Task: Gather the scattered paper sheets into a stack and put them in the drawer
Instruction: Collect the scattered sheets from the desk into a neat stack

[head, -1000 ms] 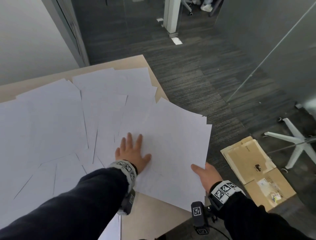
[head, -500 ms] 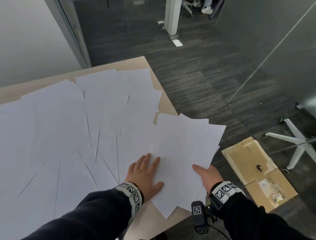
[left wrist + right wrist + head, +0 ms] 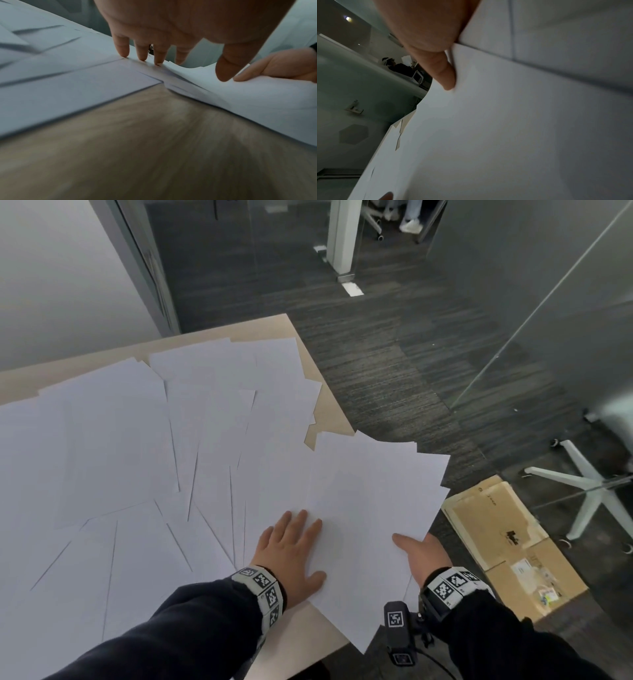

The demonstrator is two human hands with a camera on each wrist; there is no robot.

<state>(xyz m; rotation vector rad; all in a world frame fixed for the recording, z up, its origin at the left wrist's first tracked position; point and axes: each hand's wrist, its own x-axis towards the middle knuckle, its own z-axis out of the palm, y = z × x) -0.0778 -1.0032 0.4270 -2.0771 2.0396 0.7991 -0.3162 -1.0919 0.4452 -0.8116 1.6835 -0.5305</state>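
Many white paper sheets (image 3: 113, 446) lie scattered over the wooden table (image 3: 329, 412). A loose, fanned stack of sheets (image 3: 373, 494) hangs over the table's right edge. My right hand (image 3: 421, 553) pinches that stack at its near right side, thumb on top, fingers hidden beneath; the thumb (image 3: 443, 75) shows against the paper's underside (image 3: 522, 121). My left hand (image 3: 291, 549) lies flat with straight fingers on the sheets just left of the stack, its fingertips (image 3: 142, 56) pressing the paper (image 3: 77, 83). No drawer is in view.
The table's right edge runs beside dark carpet (image 3: 394, 354). A flattened cardboard box (image 3: 507, 546) lies on the floor to the right. A white chair base (image 3: 589, 484) and a glass partition (image 3: 548, 302) stand further right. Bare tabletop (image 3: 154, 148) shows under my left wrist.
My left hand has slid toward me and to the right, dragging sheets along. The held stack has turned and fanned out further over the table edge. My right hand has hardly moved.
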